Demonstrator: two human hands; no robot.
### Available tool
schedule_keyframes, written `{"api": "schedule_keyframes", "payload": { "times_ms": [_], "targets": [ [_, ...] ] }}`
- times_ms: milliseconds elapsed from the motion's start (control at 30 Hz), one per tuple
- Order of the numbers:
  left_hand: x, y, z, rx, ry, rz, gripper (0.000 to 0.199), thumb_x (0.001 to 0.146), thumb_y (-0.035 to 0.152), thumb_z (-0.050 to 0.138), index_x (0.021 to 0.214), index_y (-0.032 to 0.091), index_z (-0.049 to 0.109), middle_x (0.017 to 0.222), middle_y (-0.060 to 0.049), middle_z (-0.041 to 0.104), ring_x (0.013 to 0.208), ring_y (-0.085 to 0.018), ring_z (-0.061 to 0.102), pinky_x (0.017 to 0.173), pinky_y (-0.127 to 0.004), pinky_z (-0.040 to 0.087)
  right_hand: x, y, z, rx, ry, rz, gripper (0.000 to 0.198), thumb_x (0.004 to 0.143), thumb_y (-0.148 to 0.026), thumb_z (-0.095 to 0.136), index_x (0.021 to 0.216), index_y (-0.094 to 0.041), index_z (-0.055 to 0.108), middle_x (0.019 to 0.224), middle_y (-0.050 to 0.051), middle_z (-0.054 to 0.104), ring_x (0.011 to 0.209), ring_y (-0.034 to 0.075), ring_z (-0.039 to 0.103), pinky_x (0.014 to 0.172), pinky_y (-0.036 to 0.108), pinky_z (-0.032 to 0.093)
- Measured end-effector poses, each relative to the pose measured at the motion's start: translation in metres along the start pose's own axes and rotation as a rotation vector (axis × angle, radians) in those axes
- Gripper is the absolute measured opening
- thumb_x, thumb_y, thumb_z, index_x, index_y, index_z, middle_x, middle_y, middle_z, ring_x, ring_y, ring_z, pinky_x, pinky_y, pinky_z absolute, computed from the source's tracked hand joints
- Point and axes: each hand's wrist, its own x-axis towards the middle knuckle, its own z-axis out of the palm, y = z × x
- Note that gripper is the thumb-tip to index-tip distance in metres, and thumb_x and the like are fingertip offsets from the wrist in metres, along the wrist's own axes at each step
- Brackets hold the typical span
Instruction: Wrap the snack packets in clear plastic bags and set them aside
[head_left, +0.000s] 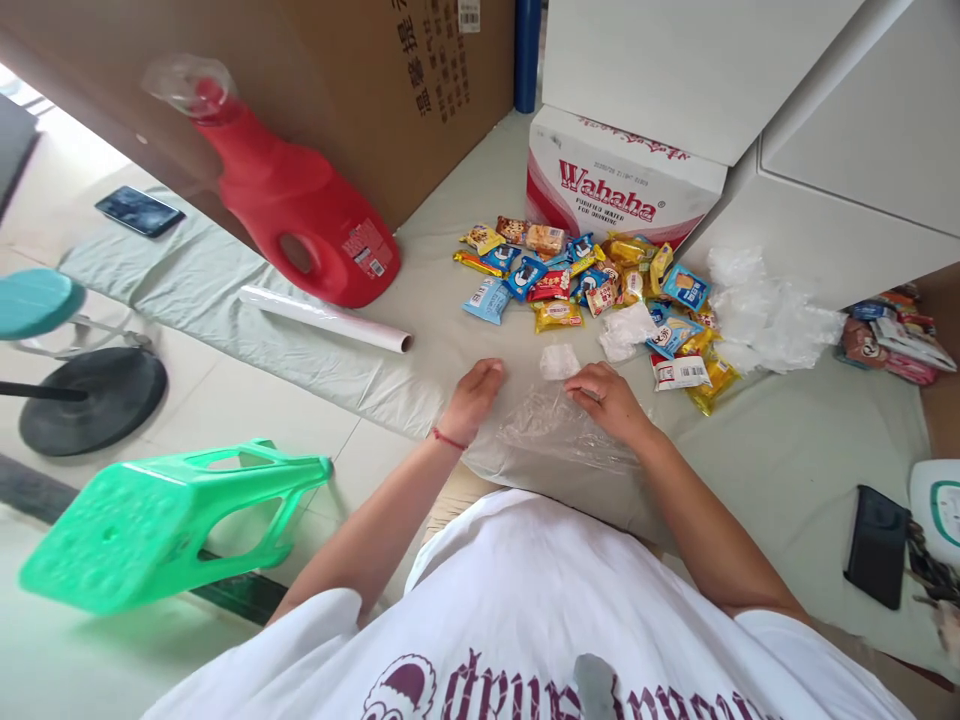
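My left hand rests low over the cloth-covered surface, fingers stretched forward and side by side, with nothing visible in them. The fingers of my right hand are pinched at the upper edge of a thin clear plastic bag, which lies crumpled between my hands. Just beyond those fingertips is a small folded white plastic piece. A crumpled whitish plastic bag lies farther off, beside a pile of wrapped snacks in blue, yellow and red packets.
Behind the snacks stands a Wahaha water carton. More crumpled clear plastic lies to the right. On the left are a red jug, a white roll and a green stool. A black phone is at the right.
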Motion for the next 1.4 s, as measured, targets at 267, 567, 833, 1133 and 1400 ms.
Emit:
{"api": "schedule_keyframes", "payload": {
  "times_ms": [267,567,833,1133,1400],
  "targets": [
    [0.027,0.027,0.050,0.010,-0.751,-0.031,0.054,0.078,0.053,0.079,0.125,0.027,0.075,0.118,-0.010,0.076,0.061,-0.012,0.053,0.056,-0.027,0.040,-0.015,-0.005,-0.022,0.140,-0.163,-0.077,0.030,0.099,-0.049,0.056,0.103,-0.034,0.082,0.092,0.008,0.068,0.092,0.024,0.058,0.090,0.043,0.047],
    [0.029,0.033,0.059,0.125,-0.980,-0.094,0.052,0.079,0.068,0.069,0.095,0.020,0.083,0.087,-0.012,0.079,0.046,-0.010,0.036,0.045,-0.028,0.028,-0.021,-0.002,-0.043,0.313,-0.339,-0.018,0.036,0.097,-0.057,0.058,0.106,-0.033,0.083,0.088,0.006,0.061,0.085,0.021,0.057,0.083,0.036,0.049],
    [0.020,0.013,0.049,0.045,-0.970,-0.423,0.050,0.070,0.066,0.079,0.084,0.019,0.080,0.060,-0.004,0.062,0.042,-0.008,0.028,0.042,-0.026,0.014,-0.018,0.009,-0.049,0.319,-0.340,-0.022,0.037,0.096,-0.057,0.059,0.102,-0.031,0.084,0.089,0.006,0.061,0.087,0.021,0.059,0.084,0.035,0.047],
    [0.011,0.006,0.056,0.032,-0.934,-0.562,0.051,0.060,0.062,0.089,0.069,0.017,0.066,0.046,0.007,0.037,0.041,-0.004,0.020,0.042,-0.023,0.009,-0.020,0.017,-0.044,0.273,-0.370,-0.099,0.036,0.101,-0.049,0.055,0.106,-0.027,0.083,0.089,0.006,0.060,0.086,0.018,0.058,0.083,0.032,0.049],
    [-0.005,0.003,0.064,-0.135,-0.672,-0.470,0.036,0.063,0.040,0.083,0.071,0.019,0.055,0.057,0.008,0.043,0.043,-0.003,0.022,0.044,-0.022,0.008,-0.039,-0.010,-0.046,0.067,0.062,-0.101,0.033,0.099,-0.038,0.061,0.130,-0.029,0.068,0.129,0.009,0.058,0.124,0.025,0.056,0.110,0.046,0.045]
  ]
}}
